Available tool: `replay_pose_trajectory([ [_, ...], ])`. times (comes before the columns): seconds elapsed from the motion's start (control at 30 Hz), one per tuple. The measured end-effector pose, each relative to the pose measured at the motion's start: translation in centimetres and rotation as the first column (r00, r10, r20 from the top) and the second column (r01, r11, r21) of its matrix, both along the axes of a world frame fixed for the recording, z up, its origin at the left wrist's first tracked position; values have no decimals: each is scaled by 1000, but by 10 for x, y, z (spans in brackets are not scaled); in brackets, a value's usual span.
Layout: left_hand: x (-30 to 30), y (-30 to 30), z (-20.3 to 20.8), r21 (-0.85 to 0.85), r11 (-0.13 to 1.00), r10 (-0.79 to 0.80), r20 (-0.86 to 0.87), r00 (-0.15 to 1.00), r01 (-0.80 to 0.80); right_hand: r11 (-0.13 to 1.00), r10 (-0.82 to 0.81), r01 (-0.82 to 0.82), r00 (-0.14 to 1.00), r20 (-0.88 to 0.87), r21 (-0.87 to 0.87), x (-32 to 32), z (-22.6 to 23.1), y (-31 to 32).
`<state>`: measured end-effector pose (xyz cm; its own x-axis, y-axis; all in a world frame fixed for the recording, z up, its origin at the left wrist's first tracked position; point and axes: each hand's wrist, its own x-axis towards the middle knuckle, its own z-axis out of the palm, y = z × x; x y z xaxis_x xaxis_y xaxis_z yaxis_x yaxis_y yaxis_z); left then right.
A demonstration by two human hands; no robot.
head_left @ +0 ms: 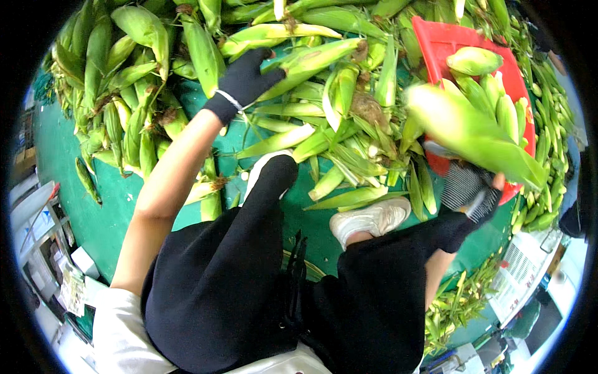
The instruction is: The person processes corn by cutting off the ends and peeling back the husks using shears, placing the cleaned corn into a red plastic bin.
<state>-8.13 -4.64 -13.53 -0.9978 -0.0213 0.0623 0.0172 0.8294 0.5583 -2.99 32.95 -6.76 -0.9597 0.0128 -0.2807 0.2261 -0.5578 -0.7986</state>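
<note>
Where the green floor [81,212] is covered, it is by a wide heap of unhusked corn [131,93] spread across the upper half of the view, with loose husk leaves [349,162] strewn in the middle. A red crate [436,43] at the upper right is partly filled with trimmed ears.

A long green ear [467,134], blurred, is grasped at its lower end by the right hand [470,190], gloved in a striped glove, and is held over the crate's near edge. Another ear [305,62] in the pile is clasped by the left hand [246,78], in a black glove, with the fingers wrapped over its near end. A white shoe [370,219] is planted among the husks.

It is judged that the held ear could be dropped short of the crate, since only its end is gripped. Footing could also be lost on the slick leaves underfoot, and neighbouring ears could be dislodged if the left-hand ear is pulled free.
</note>
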Motion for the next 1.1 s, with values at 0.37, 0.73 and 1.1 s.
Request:
replay_pose_trajectory([
  [0.37, -24, 9, 16, 234, 967, 90, 44, 995, -98, 754, 581, -602, 798, 161, 262, 27, 11, -63],
  [0.73, 41, 19, 81, 979, 5, 491, 176, 853, -205, 702, 690, -712, 682, 244, 5, 14, -13, -123],
  [1.1, 93, 30, 62, 916, 323, 413, 91, 906, -239, 769, 604, -636, 756, 251, 65, 30, -22, -125],
])
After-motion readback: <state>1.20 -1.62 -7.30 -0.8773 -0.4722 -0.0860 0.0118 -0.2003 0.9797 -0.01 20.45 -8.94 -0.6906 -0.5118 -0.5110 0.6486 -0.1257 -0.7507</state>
